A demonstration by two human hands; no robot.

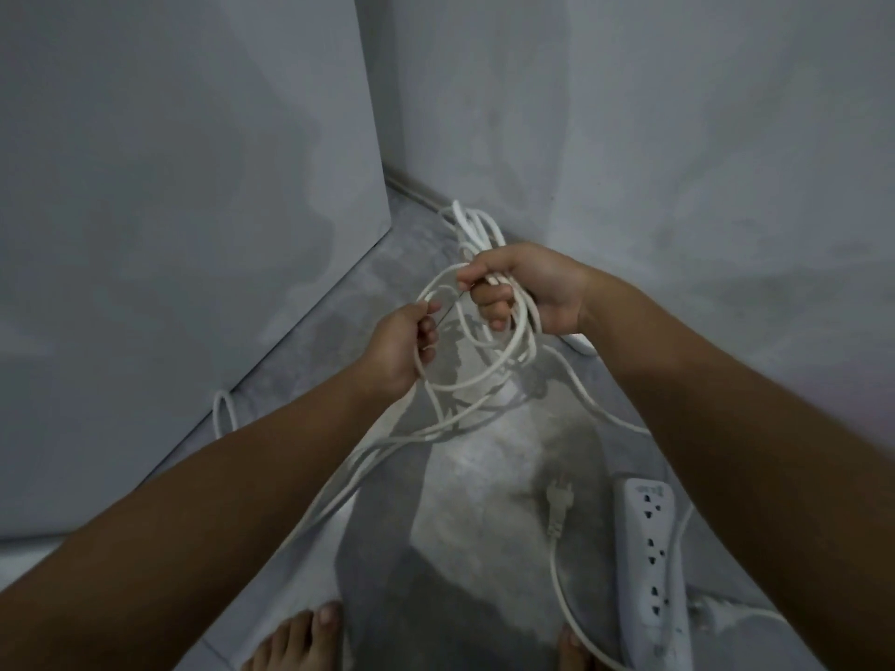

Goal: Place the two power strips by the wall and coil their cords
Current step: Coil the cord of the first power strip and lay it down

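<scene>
My right hand grips several loops of a white cord in the air above the floor. My left hand pinches a strand of the same cord just to the left. The cord's slack runs down and back toward my feet. A white power strip lies on the floor at the lower right, by the wall. A white plug on its own cord rests on the floor beside the strip. Another bundle of white cord lies in the corner beyond my right hand. A second strip cannot be made out.
Two grey walls meet in a corner ahead. A grey panel stands on the left, with a cord loop at its foot. My bare feet stand on the grey floor at the bottom edge.
</scene>
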